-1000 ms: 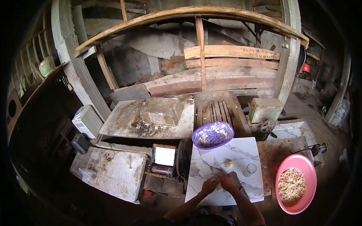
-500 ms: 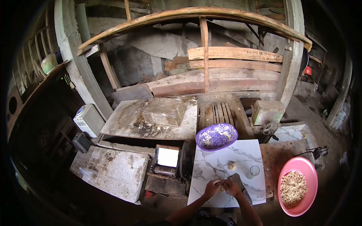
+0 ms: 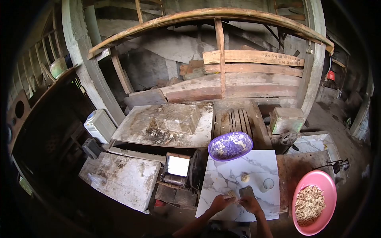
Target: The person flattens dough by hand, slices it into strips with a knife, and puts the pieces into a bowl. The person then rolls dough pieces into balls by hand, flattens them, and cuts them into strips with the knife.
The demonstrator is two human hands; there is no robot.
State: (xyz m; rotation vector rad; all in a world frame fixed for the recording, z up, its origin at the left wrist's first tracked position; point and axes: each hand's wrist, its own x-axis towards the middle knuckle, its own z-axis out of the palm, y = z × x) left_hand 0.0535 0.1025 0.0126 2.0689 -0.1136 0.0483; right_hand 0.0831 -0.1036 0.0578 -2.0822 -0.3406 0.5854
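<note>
Over the marbled board [image 3: 218,174], my left hand [image 3: 220,202] is closed on a small pale piece [image 3: 231,194]. My right hand [image 3: 250,205] is close beside it, fingers together at the near end of a dark flat block [image 3: 247,192]; what it pinches is too small to make out. Beyond my hands lies a small pale lump [image 3: 245,177], with a clear glass [image 3: 268,183] standing to its right. A purple basin [image 3: 230,146] with pale residue inside rests at the board's far edge.
At the right stands a pink basin [image 3: 329,190] holding many pale strips. A machine with a bright white panel [image 3: 177,165] is left of the board. Farther back are a wire basket [image 3: 178,119] and a metal box with a wheel [image 3: 286,120].
My hands have moved slightly apart, showing the pale piece in my left hand. The whole view has shifted a little, so the surroundings appear farther right and lower.
</note>
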